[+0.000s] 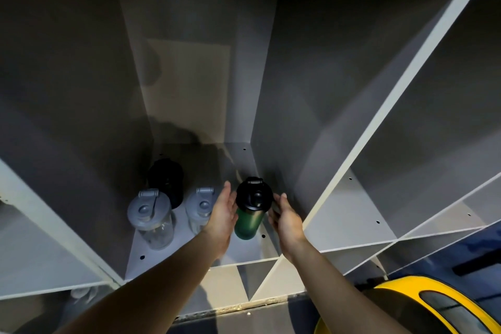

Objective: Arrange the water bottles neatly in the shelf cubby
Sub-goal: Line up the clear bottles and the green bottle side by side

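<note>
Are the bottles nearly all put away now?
Nearly. Three already stand upright in the cubby: a black bottle at the back, two clear bottles with grey lids in front. The green bottle stands at the right, with the left hand and right hand open on either side of it; whether they touch is unclear. What's left is probably lining it up.

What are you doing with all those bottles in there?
A person is lining up water bottles in a grey shelf cubby. The left hand and right hand are open on either side of a green bottle with a black lid, standing at the right. Two clear bottles with grey lids stand to its left, and a black bottle stands behind them.
</note>
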`<action>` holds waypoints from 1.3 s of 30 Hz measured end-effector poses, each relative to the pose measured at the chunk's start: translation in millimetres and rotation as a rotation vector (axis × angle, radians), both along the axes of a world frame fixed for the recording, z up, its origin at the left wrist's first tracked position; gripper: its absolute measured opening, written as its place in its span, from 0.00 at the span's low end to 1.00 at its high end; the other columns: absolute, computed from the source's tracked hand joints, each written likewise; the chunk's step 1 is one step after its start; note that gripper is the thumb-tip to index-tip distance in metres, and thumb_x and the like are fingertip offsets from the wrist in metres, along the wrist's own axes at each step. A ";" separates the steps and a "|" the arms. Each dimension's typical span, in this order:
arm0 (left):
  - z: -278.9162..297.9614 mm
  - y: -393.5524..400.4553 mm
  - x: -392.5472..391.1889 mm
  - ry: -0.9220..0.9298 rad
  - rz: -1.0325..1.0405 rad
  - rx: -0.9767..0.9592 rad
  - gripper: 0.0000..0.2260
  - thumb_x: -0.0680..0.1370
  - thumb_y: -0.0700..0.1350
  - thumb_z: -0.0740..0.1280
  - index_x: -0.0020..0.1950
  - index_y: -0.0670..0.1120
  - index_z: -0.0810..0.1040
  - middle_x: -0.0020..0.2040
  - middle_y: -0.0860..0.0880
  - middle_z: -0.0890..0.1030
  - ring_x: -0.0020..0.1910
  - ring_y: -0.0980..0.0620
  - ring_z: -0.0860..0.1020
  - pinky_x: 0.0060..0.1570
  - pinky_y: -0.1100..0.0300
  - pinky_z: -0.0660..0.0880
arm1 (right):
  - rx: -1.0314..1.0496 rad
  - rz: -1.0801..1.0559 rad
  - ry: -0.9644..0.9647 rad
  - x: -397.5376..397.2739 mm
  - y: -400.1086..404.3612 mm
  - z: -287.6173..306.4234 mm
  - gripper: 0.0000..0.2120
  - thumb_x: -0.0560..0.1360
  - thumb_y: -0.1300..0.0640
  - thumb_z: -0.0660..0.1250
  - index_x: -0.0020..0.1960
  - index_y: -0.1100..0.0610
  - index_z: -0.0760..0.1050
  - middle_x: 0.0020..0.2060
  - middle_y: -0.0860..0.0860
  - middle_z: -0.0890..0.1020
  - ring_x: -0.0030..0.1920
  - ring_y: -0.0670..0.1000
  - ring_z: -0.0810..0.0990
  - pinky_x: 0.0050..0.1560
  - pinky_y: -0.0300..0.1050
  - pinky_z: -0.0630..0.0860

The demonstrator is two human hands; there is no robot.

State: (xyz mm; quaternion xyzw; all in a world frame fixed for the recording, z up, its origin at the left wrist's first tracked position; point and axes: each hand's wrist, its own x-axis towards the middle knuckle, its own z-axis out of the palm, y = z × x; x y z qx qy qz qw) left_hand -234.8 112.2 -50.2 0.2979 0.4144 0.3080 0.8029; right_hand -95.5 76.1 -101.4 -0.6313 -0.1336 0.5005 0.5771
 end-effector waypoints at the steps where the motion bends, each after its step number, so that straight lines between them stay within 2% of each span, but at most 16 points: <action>1: 0.4 -0.2 0.6 -0.001 -0.003 0.002 0.29 0.80 0.62 0.51 0.76 0.47 0.60 0.76 0.49 0.65 0.75 0.51 0.62 0.70 0.60 0.57 | -0.001 0.003 -0.001 0.3 -0.5 -0.4 0.15 0.84 0.45 0.51 0.62 0.47 0.73 0.48 0.41 0.81 0.49 0.41 0.78 0.67 0.51 0.68; 5: 4.8 -0.7 2.3 0.009 0.002 0.010 0.28 0.81 0.61 0.51 0.76 0.46 0.60 0.76 0.49 0.65 0.75 0.51 0.62 0.64 0.62 0.58 | -0.001 0.010 -0.011 -1.2 -0.8 0.4 0.16 0.84 0.45 0.52 0.64 0.47 0.73 0.52 0.44 0.81 0.50 0.42 0.79 0.60 0.47 0.69; 9: 2.9 -0.1 0.8 0.017 -0.008 0.015 0.29 0.80 0.61 0.50 0.77 0.47 0.59 0.76 0.50 0.64 0.75 0.51 0.62 0.69 0.60 0.57 | -0.005 0.022 -0.020 -4.0 -1.8 1.3 0.16 0.84 0.44 0.52 0.64 0.46 0.74 0.61 0.47 0.79 0.57 0.47 0.78 0.63 0.47 0.68; 12: 2.5 0.0 1.7 0.029 -0.013 0.034 0.28 0.81 0.60 0.50 0.77 0.47 0.59 0.76 0.50 0.64 0.75 0.51 0.62 0.69 0.59 0.57 | -0.002 0.034 -0.021 -4.5 -3.3 3.6 0.19 0.84 0.44 0.52 0.69 0.49 0.72 0.63 0.47 0.78 0.58 0.48 0.77 0.64 0.48 0.68; 15: 2.7 1.7 2.6 0.038 -0.021 0.049 0.27 0.81 0.59 0.50 0.76 0.46 0.59 0.76 0.49 0.65 0.75 0.50 0.63 0.64 0.61 0.59 | -0.011 0.044 -0.038 -3.8 -3.1 5.9 0.20 0.83 0.45 0.53 0.70 0.50 0.72 0.65 0.49 0.78 0.60 0.49 0.77 0.65 0.47 0.69; 19: 5.3 3.6 2.4 0.074 -0.020 0.081 0.26 0.82 0.57 0.51 0.77 0.47 0.59 0.76 0.48 0.64 0.75 0.50 0.62 0.69 0.60 0.57 | -0.047 0.043 -0.073 -8.0 -3.6 10.0 0.24 0.82 0.44 0.55 0.75 0.51 0.66 0.70 0.48 0.74 0.65 0.49 0.74 0.64 0.45 0.66; 22: 7.2 3.4 2.7 0.106 0.001 0.126 0.25 0.82 0.56 0.52 0.76 0.46 0.60 0.75 0.48 0.66 0.74 0.51 0.63 0.62 0.63 0.59 | -0.035 0.016 -0.158 -8.7 -3.2 18.2 0.23 0.83 0.46 0.56 0.75 0.52 0.66 0.69 0.46 0.72 0.71 0.50 0.70 0.65 0.43 0.63; 24: 10.5 3.5 1.7 0.124 -0.004 0.143 0.24 0.82 0.55 0.51 0.75 0.45 0.62 0.69 0.52 0.70 0.72 0.53 0.64 0.60 0.63 0.58 | -0.005 0.003 -0.263 -8.6 -0.7 24.6 0.22 0.83 0.49 0.57 0.75 0.54 0.67 0.71 0.48 0.72 0.73 0.50 0.67 0.67 0.39 0.60; 26: 13.4 7.3 -3.8 0.138 0.006 0.160 0.26 0.81 0.59 0.53 0.74 0.46 0.64 0.63 0.57 0.68 0.67 0.57 0.66 0.63 0.64 0.57 | 0.010 0.022 -0.341 -10.8 4.0 29.4 0.21 0.82 0.48 0.58 0.74 0.53 0.68 0.72 0.49 0.71 0.74 0.50 0.68 0.72 0.40 0.59; 28: 17.6 9.7 -13.6 0.187 0.039 0.206 0.35 0.72 0.68 0.59 0.73 0.49 0.67 0.70 0.57 0.68 0.68 0.58 0.66 0.71 0.61 0.56 | 0.042 0.049 -0.383 -17.0 9.7 36.7 0.20 0.82 0.47 0.59 0.72 0.50 0.70 0.71 0.48 0.73 0.73 0.50 0.69 0.75 0.46 0.61; 29: 18.1 12.3 -20.5 0.203 0.073 0.232 0.37 0.69 0.69 0.61 0.72 0.50 0.68 0.72 0.55 0.69 0.68 0.57 0.67 0.72 0.59 0.57 | 0.048 0.065 -0.397 -20.7 13.6 41.4 0.20 0.82 0.46 0.59 0.72 0.50 0.70 0.71 0.48 0.73 0.73 0.50 0.69 0.75 0.48 0.61; 31: 16.5 21.5 -37.2 0.212 0.127 0.253 0.32 0.72 0.65 0.62 0.71 0.49 0.70 0.71 0.54 0.71 0.67 0.56 0.69 0.70 0.59 0.60 | 0.065 0.102 -0.437 -29.1 24.4 54.0 0.21 0.82 0.47 0.59 0.72 0.51 0.71 0.71 0.49 0.73 0.72 0.51 0.69 0.76 0.48 0.61; 34: 33.0 33.6 -63.6 0.287 0.183 0.313 0.32 0.73 0.65 0.61 0.71 0.47 0.70 0.68 0.53 0.73 0.66 0.55 0.71 0.70 0.58 0.62 | 0.084 0.187 -0.502 -47.3 45.8 67.5 0.20 0.82 0.49 0.60 0.72 0.55 0.71 0.71 0.50 0.73 0.73 0.51 0.69 0.75 0.44 0.60; 36: 37.8 49.1 -81.6 0.283 0.248 0.312 0.26 0.79 0.58 0.58 0.71 0.44 0.70 0.64 0.52 0.74 0.64 0.55 0.71 0.70 0.58 0.62 | 0.075 0.257 -0.532 -64.2 59.6 71.9 0.21 0.82 0.48 0.59 0.72 0.56 0.71 0.71 0.50 0.73 0.73 0.51 0.68 0.74 0.42 0.59; 37: 36.6 58.6 -90.9 0.317 0.277 0.316 0.25 0.79 0.59 0.57 0.70 0.44 0.71 0.62 0.52 0.75 0.63 0.54 0.72 0.71 0.56 0.62 | 0.063 0.292 -0.536 -73.5 65.0 74.6 0.22 0.82 0.48 0.59 0.72 0.56 0.70 0.70 0.50 0.73 0.73 0.51 0.68 0.73 0.42 0.59; 39: 22.2 81.8 -106.3 0.405 0.351 0.313 0.31 0.71 0.67 0.59 0.64 0.48 0.76 0.61 0.51 0.78 0.63 0.50 0.75 0.71 0.49 0.65 | 0.056 0.377 -0.533 -90.9 78.8 76.7 0.21 0.82 0.47 0.59 0.72 0.55 0.71 0.70 0.51 0.74 0.72 0.53 0.70 0.74 0.46 0.61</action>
